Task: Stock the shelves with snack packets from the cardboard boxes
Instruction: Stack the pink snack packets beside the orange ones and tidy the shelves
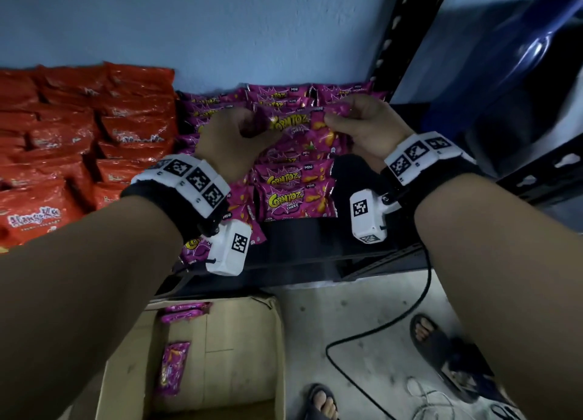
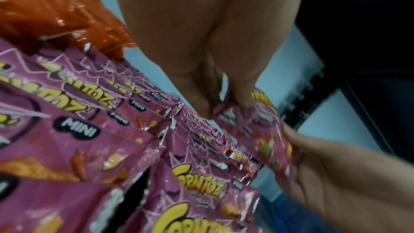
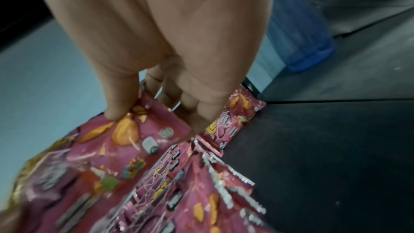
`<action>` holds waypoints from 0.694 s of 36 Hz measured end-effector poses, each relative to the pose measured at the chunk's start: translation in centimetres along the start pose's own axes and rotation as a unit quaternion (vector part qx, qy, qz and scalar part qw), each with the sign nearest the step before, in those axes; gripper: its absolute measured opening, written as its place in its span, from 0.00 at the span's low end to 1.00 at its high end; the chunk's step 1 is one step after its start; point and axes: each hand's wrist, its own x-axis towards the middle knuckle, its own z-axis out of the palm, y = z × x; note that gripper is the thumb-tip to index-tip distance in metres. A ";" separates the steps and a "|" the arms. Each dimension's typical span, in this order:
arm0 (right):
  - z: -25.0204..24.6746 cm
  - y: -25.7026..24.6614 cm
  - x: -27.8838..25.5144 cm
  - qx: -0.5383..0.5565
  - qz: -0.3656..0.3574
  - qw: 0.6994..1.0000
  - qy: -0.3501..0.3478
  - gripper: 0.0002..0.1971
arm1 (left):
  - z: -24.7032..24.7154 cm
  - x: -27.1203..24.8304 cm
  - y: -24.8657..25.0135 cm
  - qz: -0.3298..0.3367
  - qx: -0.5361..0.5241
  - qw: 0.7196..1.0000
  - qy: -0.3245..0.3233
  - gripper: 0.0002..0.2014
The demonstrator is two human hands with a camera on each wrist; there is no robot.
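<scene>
Both hands hold one purple Corntoz snack packet (image 1: 299, 126) above the rows of purple packets (image 1: 293, 183) on the black shelf (image 1: 318, 246). My left hand (image 1: 233, 135) pinches its left top corner, and my right hand (image 1: 362, 123) pinches its right top corner. The left wrist view shows thumb and finger on the held packet (image 2: 257, 130), with the right hand (image 2: 336, 174) at its other side. In the right wrist view the thumb (image 3: 118, 98) presses the held packet (image 3: 139, 139). An open cardboard box (image 1: 239, 350) on the floor below holds a few purple packets (image 1: 172, 369).
Orange snack bags (image 1: 79, 142) are stacked on the shelf's left half. A black slotted upright (image 1: 400, 41) stands at the right, with a blue water jug (image 1: 520, 57) beyond it. A black cable (image 1: 378, 325) crosses the concrete floor beside my sandalled feet (image 1: 441, 350).
</scene>
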 end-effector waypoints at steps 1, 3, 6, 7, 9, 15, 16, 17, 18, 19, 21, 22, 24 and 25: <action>-0.1 0.0 -0.1 0.000 0.001 1.000 0.005 0.27 | -0.2 0.0 0.0 0.001 -0.010 1.000 -0.006 0.24; 0.0 -0.7 -0.4 -0.028 0.008 1.000 0.011 0.21 | -0.4 -0.1 0.3 0.006 -0.016 1.000 -0.007 0.23; 0.1 -2.1 -0.7 -0.121 -0.004 0.992 -0.017 0.25 | -0.5 -0.2 1.0 0.013 -0.023 1.000 -0.008 0.19; 0.0 -2.4 -0.7 -0.160 -0.014 0.986 -0.038 0.25 | -0.4 -0.2 1.2 0.012 -0.023 1.000 -0.014 0.18; -0.3 -2.9 -0.9 -0.227 -0.024 0.972 -0.056 0.24 | -0.1 -0.3 1.5 0.006 -0.019 1.000 -0.013 0.15; -1.8 -1.9 0.7 -0.243 -0.007 0.961 0.132 0.27 | 2.4 -2.2 1.8 -0.032 -0.013 0.999 0.029 0.10; -2.2 -1.7 0.8 -0.252 -0.009 0.954 0.165 0.25 | 3.0 -2.8 1.9 -0.016 0.001 1.000 0.001 0.09; -2.3 -1.6 0.9 -0.264 -0.010 0.945 0.193 0.23 | 3.5 -3.2 2.1 -0.001 0.009 1.000 -0.030 0.08; -2.4 -1.4 0.9 -0.277 -0.007 0.937 0.215 0.21 | 4.1 -3.6 2.3 0.007 0.013 0.998 -0.060 0.07; -2.4 -1.2 1.0 -0.286 -0.006 0.929 0.235 0.18 | 4.6 -3.9 2.4 0.010 0.018 0.995 -0.094 0.07; -2.7 -0.4 1.3 -0.306 -0.004 0.914 0.265 0.13 | 5.7 -4.4 2.4 0.005 0.040 0.986 -0.159 0.04; -2.8 -0.1 1.2 -0.317 0.002 0.910 0.269 0.13 | 6.4 -4.7 2.2 0.005 0.052 0.981 -0.184 0.02; -3.0 0.6 1.3 -0.321 0.018 0.906 0.275 0.13 | 7.4 -5.4 1.7 0.013 0.061 0.975 -0.214 0.03; -3.1 1.0 1.4 -0.316 0.025 0.905 0.284 0.13 | 7.7 -5.7 1.5 0.017 0.060 0.973 -0.224 0.04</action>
